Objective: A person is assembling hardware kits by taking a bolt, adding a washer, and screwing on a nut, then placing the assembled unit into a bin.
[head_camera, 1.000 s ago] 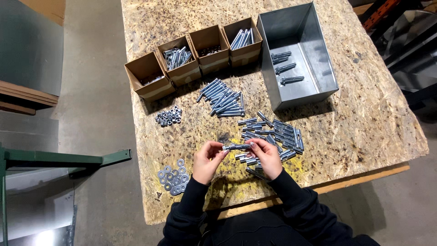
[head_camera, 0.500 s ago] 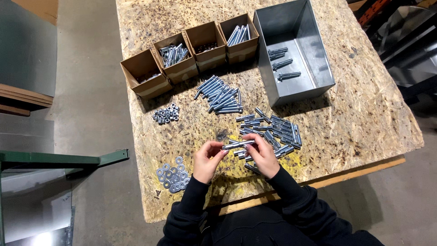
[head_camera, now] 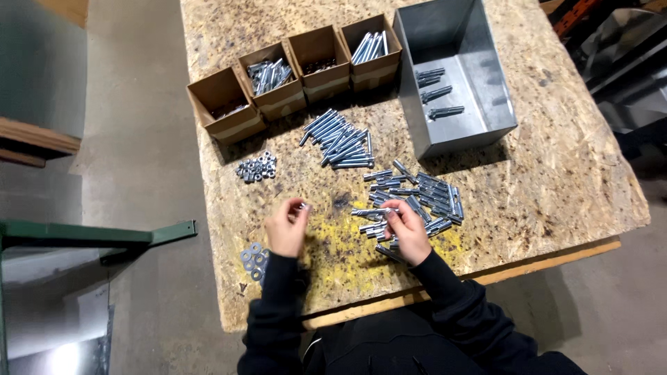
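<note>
Near the bolt pile (head_camera: 417,194) on the tabletop (head_camera: 556,173), the right hand (head_camera: 406,232) pinches a bolt (head_camera: 372,211) lying sideways, while the left hand (head_camera: 286,226), apart, grips a small nut (head_camera: 302,206) above the washers (head_camera: 253,260).

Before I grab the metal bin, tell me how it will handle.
The metal bin looks like stiff sheet steel, so it should keep its shape when lifted. It holds only a few bolts, so it is probably light for its size. Those bolts lie loose and would likely roll and rattle if it tilts. Its flat base would probably slide on the table rather than tip.
</note>
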